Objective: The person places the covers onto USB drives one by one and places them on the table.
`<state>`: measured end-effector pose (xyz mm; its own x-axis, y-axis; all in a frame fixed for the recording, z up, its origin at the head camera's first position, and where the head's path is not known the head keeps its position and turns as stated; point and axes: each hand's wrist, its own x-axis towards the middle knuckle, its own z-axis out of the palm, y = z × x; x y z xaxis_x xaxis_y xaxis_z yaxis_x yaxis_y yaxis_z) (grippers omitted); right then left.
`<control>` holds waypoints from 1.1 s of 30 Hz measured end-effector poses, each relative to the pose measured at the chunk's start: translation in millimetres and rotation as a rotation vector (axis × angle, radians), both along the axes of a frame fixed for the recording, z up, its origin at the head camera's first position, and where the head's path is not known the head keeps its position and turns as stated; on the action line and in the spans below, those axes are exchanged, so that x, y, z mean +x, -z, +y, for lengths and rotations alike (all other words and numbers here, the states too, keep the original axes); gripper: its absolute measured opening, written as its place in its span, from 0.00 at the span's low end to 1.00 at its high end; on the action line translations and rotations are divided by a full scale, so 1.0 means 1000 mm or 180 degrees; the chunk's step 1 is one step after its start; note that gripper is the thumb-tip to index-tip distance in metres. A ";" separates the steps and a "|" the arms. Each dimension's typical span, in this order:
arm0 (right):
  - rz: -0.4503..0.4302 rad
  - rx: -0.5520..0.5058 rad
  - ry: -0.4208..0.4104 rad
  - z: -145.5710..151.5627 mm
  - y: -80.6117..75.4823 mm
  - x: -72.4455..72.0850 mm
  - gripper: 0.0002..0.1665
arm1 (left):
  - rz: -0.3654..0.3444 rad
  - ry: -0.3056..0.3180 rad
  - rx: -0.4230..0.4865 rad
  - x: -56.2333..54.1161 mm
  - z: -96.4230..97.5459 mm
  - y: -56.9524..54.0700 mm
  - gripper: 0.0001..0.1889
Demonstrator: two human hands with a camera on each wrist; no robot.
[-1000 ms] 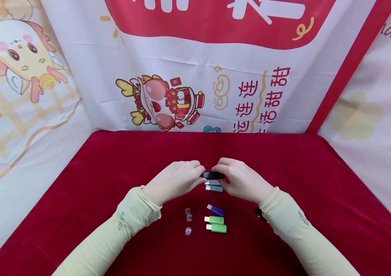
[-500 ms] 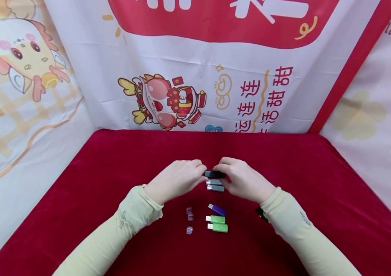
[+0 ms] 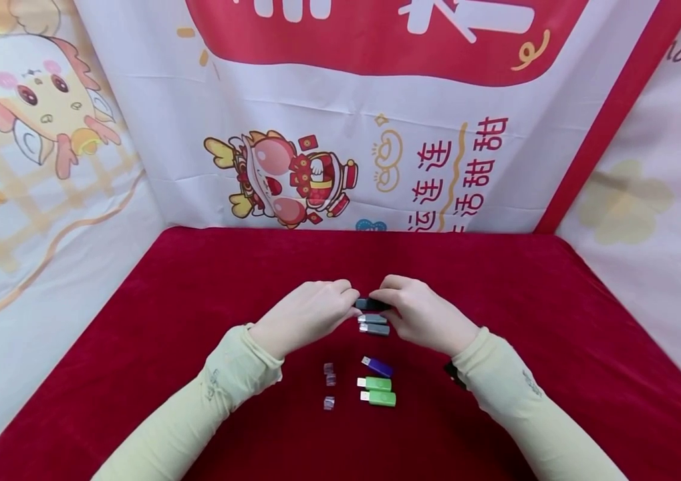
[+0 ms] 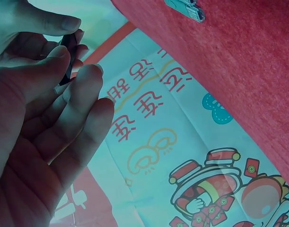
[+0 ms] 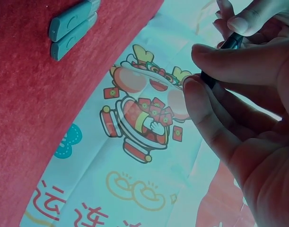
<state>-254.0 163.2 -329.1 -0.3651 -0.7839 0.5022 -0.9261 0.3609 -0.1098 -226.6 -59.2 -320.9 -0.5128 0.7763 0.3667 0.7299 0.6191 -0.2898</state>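
Note:
Between my two hands a small black USB stick (image 3: 369,304) is held above the table. My left hand (image 3: 304,315) pinches its left end with thumb and fingertips, and my right hand (image 3: 427,315) pinches the right end. In the left wrist view the dark stick (image 4: 68,56) shows between both sets of fingertips; in the right wrist view the fingers cover much of the stick (image 5: 232,42). Just below the hands lie two grey USB sticks (image 3: 373,319), side by side, metal plugs to the left.
Nearer on the red cloth (image 3: 232,427) lie a purple USB stick (image 3: 379,367) and two green USB sticks (image 3: 379,399). Several small clear caps (image 3: 329,403) lie to their left. A dark object (image 3: 454,374) is partly hidden by the right sleeve. A printed curtain (image 3: 316,93) hangs behind.
Almost nothing differs. Both hands keep their grip on the black USB stick in the same spot; the head view shifts slightly.

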 end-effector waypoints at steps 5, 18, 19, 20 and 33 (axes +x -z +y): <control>0.0011 0.0003 0.0006 -0.001 0.000 0.001 0.13 | -0.0004 0.0005 -0.0003 0.001 0.001 0.001 0.12; 0.0072 0.0042 0.0035 -0.001 -0.001 0.003 0.14 | -0.0058 -0.0011 -0.0051 0.003 0.002 -0.001 0.12; 0.0082 0.0038 0.0031 -0.001 -0.001 0.003 0.14 | -0.0069 -0.0015 -0.0054 0.003 0.002 -0.001 0.12; 0.0088 0.0034 0.0029 -0.001 -0.001 0.003 0.14 | -0.0079 -0.0019 -0.0055 0.003 0.002 -0.001 0.12; 0.0098 0.0058 0.0064 -0.002 0.000 0.004 0.14 | -0.0043 0.0026 -0.0060 0.003 0.003 0.001 0.12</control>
<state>-250.1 161.4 -328.8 -0.3655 -0.7856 0.4992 -0.9215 0.3812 -0.0747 -224.0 -56.3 -321.7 -0.5111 0.7872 0.3450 0.7389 0.6075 -0.2915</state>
